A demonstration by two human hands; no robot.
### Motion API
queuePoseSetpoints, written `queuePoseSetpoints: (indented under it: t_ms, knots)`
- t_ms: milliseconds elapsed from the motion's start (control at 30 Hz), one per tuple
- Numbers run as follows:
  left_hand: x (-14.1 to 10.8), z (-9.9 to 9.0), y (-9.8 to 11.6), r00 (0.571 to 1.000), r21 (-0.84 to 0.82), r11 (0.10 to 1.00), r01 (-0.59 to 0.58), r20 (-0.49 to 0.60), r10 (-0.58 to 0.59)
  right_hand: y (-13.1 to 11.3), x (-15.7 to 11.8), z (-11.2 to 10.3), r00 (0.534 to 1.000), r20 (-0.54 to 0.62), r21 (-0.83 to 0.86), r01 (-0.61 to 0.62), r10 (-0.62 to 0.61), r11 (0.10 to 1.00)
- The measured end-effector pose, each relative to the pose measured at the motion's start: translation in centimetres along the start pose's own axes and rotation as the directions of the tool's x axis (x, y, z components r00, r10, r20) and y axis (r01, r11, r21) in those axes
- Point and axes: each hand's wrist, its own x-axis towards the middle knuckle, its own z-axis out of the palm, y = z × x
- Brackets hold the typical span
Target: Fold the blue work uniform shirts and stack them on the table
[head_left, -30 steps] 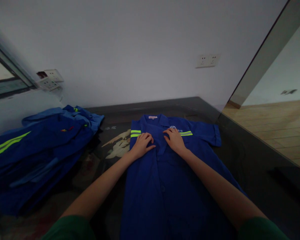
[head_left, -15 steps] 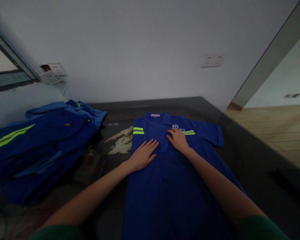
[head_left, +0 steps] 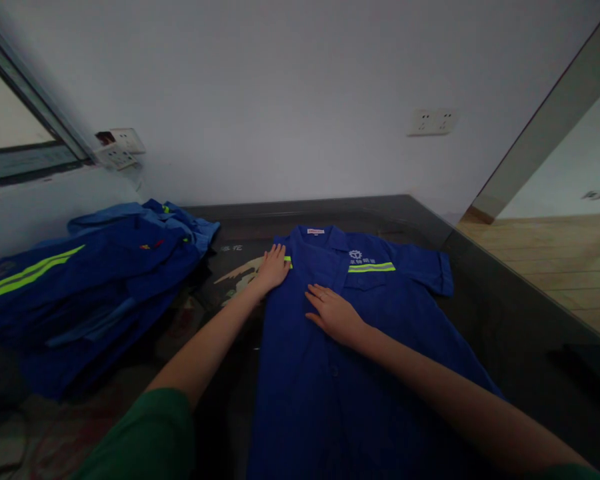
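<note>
A blue work shirt (head_left: 380, 313) with yellow-green reflective stripes lies front up on a dark table, its collar toward the wall. A white gear logo shows on its chest, and a short sleeve spreads out on the right. No sleeve sticks out on the left side, where the edge runs straight. My left hand (head_left: 274, 267) rests flat on that left edge near the shoulder, over part of the stripe. On the middle of the chest, beside the button front, lies my right hand (head_left: 334, 313), fingers stretched out. Neither hand grips the cloth.
A heap of blue garments (head_left: 115, 280) lies at the left of the table (head_left: 405, 213). White sockets (head_left: 433, 123) are on the wall behind, with more sockets (head_left: 117, 150) near the window. A dark flat object (head_left: 590, 373) sits at the right edge.
My left hand has moved up and left from the chest to the shirt's left edge. My right hand has slid left and toward me, off the logo and stripe.
</note>
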Motion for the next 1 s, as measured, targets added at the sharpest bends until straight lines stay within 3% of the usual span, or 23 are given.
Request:
queuePoseSetpoints:
  t_ms: [200, 400, 567, 633, 700, 767, 867, 1000]
  knots:
    - [3.7, 1.4, -1.3, 0.993, 0.031, 0.995, 0.098, 0.067, -0.100, 0.1, -1.4, 1.4, 1.000, 0.015, -0.034, -0.024, 0.024, 0.999]
    - [4.5, 1.9, -1.6, 0.990, 0.032, 0.991, 0.133, 0.031, -0.134, -0.5, -1.8, 1.1, 0.998, 0.039, -0.012, -0.039, 0.039, 0.999]
    - [3.0, 0.7, -0.4, 0.977, 0.040, 0.998, 0.039, -0.212, -0.029, 0.7, -1.6, 0.4, 0.998, -0.011, 0.217, -0.053, 0.056, 0.975]
    - [1.8, 0.1, 0.6, 0.982, 0.022, 1.000, -0.019, -0.189, 0.022, 1.8, -1.8, -0.6, 0.989, -0.088, 0.353, -0.085, 0.123, 0.932]
    - [0.5, -0.2, 1.8, 0.994, -0.020, 0.999, -0.049, -0.098, 0.047, 2.8, -2.4, -1.7, 0.970, -0.152, 0.423, -0.109, 0.189, 0.900]
    - [-1.1, -0.1, 2.9, 0.997, -0.053, 0.996, -0.076, -0.029, 0.074, 3.3, -3.4, -2.5, 0.969, -0.158, 0.408, -0.111, 0.190, 0.906]
    - [-3.2, 0.6, 4.0, 0.991, -0.033, 0.990, -0.135, 0.009, 0.136, 3.2, -5.1, -2.5, 0.991, -0.069, 0.280, -0.095, 0.119, 0.955]
    - [-4.9, 0.8, 4.5, 0.983, 0.017, 0.985, -0.171, -0.070, 0.171, 2.6, -6.6, -1.2, 0.997, 0.020, 0.081, -0.076, 0.074, 0.994]
